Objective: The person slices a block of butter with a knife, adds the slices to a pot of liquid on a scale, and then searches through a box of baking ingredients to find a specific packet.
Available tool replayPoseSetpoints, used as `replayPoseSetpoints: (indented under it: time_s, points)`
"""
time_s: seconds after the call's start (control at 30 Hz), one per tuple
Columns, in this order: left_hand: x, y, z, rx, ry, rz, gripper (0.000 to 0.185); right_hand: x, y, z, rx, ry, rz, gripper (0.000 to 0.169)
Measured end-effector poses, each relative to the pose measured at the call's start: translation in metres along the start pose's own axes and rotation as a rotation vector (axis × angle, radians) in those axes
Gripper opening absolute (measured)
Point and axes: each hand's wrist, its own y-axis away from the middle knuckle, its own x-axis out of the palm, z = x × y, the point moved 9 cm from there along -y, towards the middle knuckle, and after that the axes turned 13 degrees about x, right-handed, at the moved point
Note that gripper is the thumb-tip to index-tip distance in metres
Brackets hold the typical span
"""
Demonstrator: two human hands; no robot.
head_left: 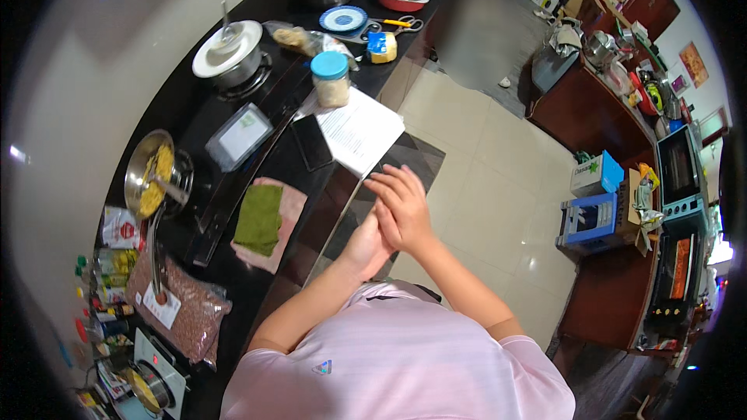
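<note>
My left hand (365,248) and my right hand (402,207) are pressed together in front of my chest, near the counter's front edge, with no object visible in them. To their left, a folded green cloth (258,220) lies on a pink cloth (290,205). Beyond my hands, printed sheets (370,128) lie on the black counter; a dark smartphone (312,143) overlaps their edge. A jar with a blue lid (331,79) stands on the paper. A clear plastic container (240,136) sits further left. Whether anything is between my palms is hidden.
A steel pan of yellow food (156,172) and a pot topped by a white plate (229,55) stand on burners at left. A bag of reddish grains (178,309) lies nearer. Scissors (407,24) lie at the counter's far end. Boxes (595,216) and ovens line the right side.
</note>
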Motion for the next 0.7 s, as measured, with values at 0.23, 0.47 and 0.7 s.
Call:
replayPoseSetpoints:
  time_s: [0.23, 0.47, 0.7]
  points:
    - [-0.07, -0.164, -0.056, 0.146, -0.668, -0.141, 0.036, 0.006, -0.087, -0.231, 0.388, 0.011, 0.003, 0.022]
    - [-0.106, -0.379, -0.143, 0.581, -1.674, -0.433, 0.079, -0.005, -0.172, -0.353, 0.481, 0.167, 0.238, 0.019]
    - [-0.138, -0.506, -0.169, 0.147, -1.914, -0.762, 0.11, 0.025, -0.277, -0.434, 0.458, 0.195, 0.465, 0.019]
